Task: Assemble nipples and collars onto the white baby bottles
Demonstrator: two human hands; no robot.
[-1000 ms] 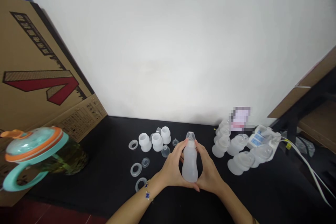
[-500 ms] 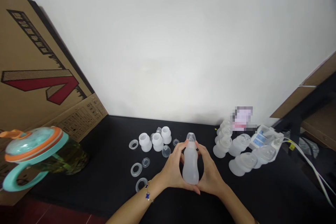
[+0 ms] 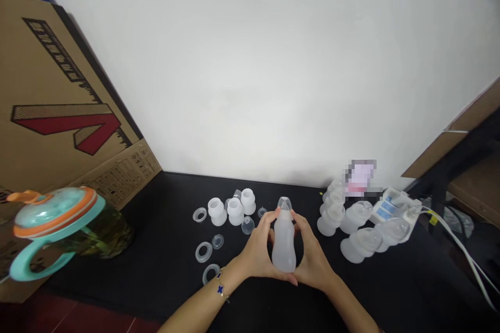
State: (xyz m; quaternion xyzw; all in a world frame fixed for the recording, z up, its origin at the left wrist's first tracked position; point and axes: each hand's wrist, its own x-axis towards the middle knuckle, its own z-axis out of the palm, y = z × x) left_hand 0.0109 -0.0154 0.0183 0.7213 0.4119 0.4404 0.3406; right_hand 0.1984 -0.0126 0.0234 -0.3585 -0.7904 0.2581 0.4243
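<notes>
I have my left grip [image 3: 255, 255] and right grip [image 3: 312, 260] closed around an upright translucent silicone bottle [image 3: 284, 244] above the black bench [image 3: 117, 286]; fingers partly hide it, and a pixelated label [image 3: 361, 179] stays unreadable.

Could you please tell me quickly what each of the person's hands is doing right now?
Left hand: closed, fingers holding the frosted plastic bottle from its left side.
Right hand: closed, fingers holding the same bottle from its right side.
</notes>
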